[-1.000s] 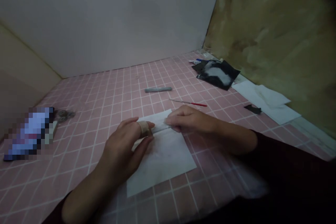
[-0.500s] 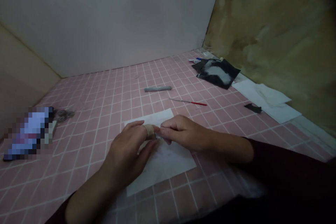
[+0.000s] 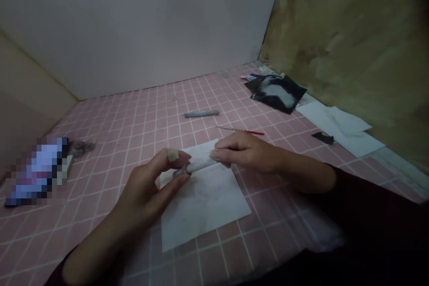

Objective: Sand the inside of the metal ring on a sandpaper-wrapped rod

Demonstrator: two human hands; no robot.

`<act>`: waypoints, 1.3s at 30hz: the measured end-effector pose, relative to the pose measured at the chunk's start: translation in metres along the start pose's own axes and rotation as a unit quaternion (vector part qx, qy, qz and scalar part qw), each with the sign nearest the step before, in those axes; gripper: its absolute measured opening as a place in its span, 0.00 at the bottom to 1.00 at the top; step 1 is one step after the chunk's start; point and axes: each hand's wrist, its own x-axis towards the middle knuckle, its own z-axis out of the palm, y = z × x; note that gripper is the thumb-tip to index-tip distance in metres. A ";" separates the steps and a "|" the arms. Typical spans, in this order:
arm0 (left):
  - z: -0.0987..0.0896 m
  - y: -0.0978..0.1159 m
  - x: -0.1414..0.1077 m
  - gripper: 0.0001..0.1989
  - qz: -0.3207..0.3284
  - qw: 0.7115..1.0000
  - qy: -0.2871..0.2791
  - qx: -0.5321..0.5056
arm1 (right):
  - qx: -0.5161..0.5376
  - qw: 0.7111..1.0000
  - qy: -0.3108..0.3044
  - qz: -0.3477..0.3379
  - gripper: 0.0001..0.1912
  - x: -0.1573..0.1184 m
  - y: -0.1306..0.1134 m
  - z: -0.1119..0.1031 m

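A slim grey-white rod (image 3: 200,165) is held slantwise between both hands over a white paper sheet (image 3: 208,208). My left hand (image 3: 152,183) pinches its left end between thumb and index finger, near a ring-like band; a beige plaster is wrapped on one finger. The fingers of my right hand (image 3: 246,151) close on the rod's right end. Just beyond the right hand lies a thin tool with a red handle (image 3: 254,132), partly covered by the fingers. A grey bar (image 3: 201,113) lies farther back on the pink tiled surface (image 3: 127,143).
At the back right are black sheets with white powder (image 3: 278,94). White papers (image 3: 342,129) and a dark scrap (image 3: 323,138) lie along the right wall. On the left are a blurred-out phone-like device (image 3: 38,172) and a small grey coiled item (image 3: 82,146).
My hands have moved apart, the left one toward the left and the right one up and to the right. The rod between them now shows.
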 end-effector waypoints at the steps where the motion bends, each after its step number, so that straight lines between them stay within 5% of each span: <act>1: 0.000 0.000 -0.001 0.09 0.000 1.000 0.002 -0.005 | 0.007 1.000 0.003 0.002 0.20 0.000 0.000 0.001; 5: 0.003 0.003 -0.003 0.10 0.015 0.999 -0.029 0.007 | 0.030 0.999 -0.011 0.028 0.19 0.000 -0.002 0.006; 10: 0.005 0.004 -0.004 0.13 0.025 0.988 0.052 0.145 | 0.111 0.992 0.003 0.062 0.21 0.001 -0.001 0.002; 16: 0.014 0.005 -0.002 0.08 0.124 0.968 0.066 0.208 | 0.157 0.983 -0.014 0.094 0.18 0.004 0.000 0.007; 20: 0.012 0.003 -0.001 0.10 0.090 0.960 0.115 0.239 | 0.168 0.980 0.019 0.105 0.19 0.003 0.000 0.005; 39: 0.006 0.004 -0.002 0.09 0.051 0.977 0.106 0.176 | 0.075 0.996 0.024 0.036 0.21 0.003 0.004 0.005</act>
